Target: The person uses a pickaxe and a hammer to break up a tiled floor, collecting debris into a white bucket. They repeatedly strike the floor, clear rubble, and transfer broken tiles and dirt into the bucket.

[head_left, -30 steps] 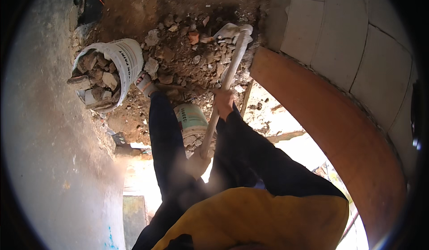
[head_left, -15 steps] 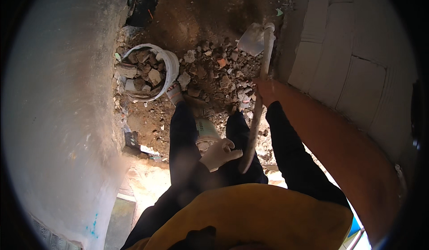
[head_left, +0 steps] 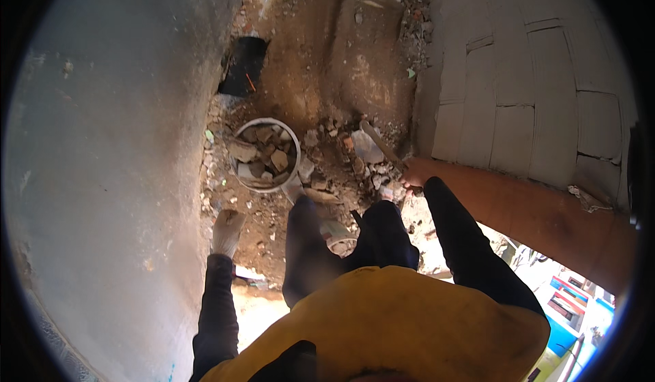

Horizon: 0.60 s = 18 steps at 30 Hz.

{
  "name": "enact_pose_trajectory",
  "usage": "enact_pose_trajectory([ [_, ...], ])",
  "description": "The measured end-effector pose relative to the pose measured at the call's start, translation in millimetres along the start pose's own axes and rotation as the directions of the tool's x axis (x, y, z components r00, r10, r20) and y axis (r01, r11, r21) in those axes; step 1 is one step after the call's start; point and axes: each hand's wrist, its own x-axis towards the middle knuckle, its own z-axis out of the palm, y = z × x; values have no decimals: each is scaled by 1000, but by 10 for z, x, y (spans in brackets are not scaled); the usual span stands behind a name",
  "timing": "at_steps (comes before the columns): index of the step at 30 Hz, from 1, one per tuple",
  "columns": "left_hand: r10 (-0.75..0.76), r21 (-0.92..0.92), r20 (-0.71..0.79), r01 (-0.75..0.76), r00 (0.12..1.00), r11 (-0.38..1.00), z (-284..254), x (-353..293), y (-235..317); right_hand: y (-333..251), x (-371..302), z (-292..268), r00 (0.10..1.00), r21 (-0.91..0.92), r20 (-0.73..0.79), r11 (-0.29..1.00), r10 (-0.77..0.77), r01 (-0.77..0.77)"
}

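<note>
My right hand (head_left: 413, 172) grips the handle of a hoe (head_left: 379, 140), whose pale metal blade lies on broken rubble (head_left: 321, 138) in front of me. The hoe's lower handle is hidden. Off to the left, near the wall, my gloved left hand (head_left: 227, 230) is held with its fingers curled in, and nothing shows in it. Ahead of my left foot stands a white bucket (head_left: 297, 151) filled with chunks of brick and concrete. Between my legs a second bucket (head_left: 329, 230) is partly visible.
A grey plastered wall (head_left: 129, 143) runs close along the left. On the right rise a block wall (head_left: 505, 95) and a reddish-brown beam (head_left: 505, 194). A black sheet-like piece (head_left: 243, 66) lies by the left wall. Trodden soil (head_left: 361, 48) stretches ahead.
My left hand has swung from between my legs out to the left, and its fingers have curled in. The hoe has tilted, its head now lower and nearer. The view has shifted forward.
</note>
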Motion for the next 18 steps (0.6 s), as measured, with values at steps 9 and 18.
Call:
enact_pose_trajectory([
  [9,71,-99,-13,-72,997,992,-570,-485,-449,93,-241,73,959,128,-275,991,66,-32],
  [18,-208,-31,144,215,967,976,-214,-399,-169,366,400,368,925,-17,-368,995,-93,94],
])
